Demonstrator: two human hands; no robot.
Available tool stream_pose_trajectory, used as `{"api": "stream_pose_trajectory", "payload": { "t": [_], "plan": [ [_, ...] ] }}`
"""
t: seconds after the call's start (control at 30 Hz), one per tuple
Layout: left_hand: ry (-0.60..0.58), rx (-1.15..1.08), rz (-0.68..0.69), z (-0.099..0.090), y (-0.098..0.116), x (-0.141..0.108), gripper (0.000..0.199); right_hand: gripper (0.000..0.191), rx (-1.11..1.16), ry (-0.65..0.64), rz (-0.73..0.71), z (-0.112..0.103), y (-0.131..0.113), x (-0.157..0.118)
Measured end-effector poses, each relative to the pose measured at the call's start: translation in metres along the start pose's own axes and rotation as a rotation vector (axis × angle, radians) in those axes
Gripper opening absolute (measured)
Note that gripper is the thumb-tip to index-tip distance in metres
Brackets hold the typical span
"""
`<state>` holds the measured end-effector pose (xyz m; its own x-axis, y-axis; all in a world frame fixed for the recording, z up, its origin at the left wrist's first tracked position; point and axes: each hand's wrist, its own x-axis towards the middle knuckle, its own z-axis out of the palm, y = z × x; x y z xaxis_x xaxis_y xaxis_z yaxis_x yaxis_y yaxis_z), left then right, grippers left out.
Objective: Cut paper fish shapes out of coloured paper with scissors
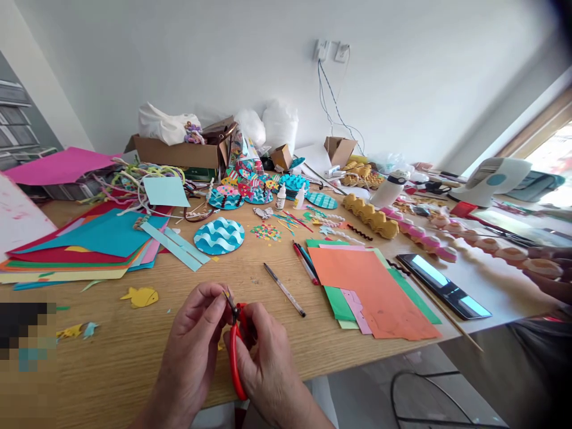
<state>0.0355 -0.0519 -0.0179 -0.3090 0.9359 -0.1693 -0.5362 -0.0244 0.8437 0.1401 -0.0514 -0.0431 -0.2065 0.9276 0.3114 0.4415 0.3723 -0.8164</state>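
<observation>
In the head view, my right hand (270, 351) grips a pair of red-handled scissors (236, 363) above the table's front edge, blades pointing up and away. My left hand (196, 333) is closed in a pinch right at the blade tips; whatever lies between its fingers is too small and too covered to name. Left of my hands a yellow paper fish (140, 297) lies flat on the wood. Ahead and to the right is a clear pen (284, 289). A round blue disc with wavy paper strips (218, 235) sits beyond my left hand.
Coloured paper sheets (89, 238) are stacked at the left, with light blue strips (176, 244) beside them. An orange sheet (366, 286) tops another pile at right. Glue bottles (280, 198) and paper confetti (265, 232) lie farther back. Another person's hand (552, 268) is at the far right.
</observation>
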Motion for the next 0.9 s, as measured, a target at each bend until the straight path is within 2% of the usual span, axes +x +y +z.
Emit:
{"api": "stream_pose_trajectory", "payload": {
  "t": [0.33, 0.9],
  "plan": [
    [-0.027, -0.080, -0.020, 0.0004, -0.0008, -0.0017, 0.023, 0.009, -0.010, 0.048, -0.047, 0.0019, 0.0009, -0.0004],
    [-0.106, 0.020, -0.039, -0.0048, 0.0069, -0.0012, 0.019, 0.009, -0.022, 0.035, -0.051, -0.0010, 0.0018, -0.0020]
  ]
}}
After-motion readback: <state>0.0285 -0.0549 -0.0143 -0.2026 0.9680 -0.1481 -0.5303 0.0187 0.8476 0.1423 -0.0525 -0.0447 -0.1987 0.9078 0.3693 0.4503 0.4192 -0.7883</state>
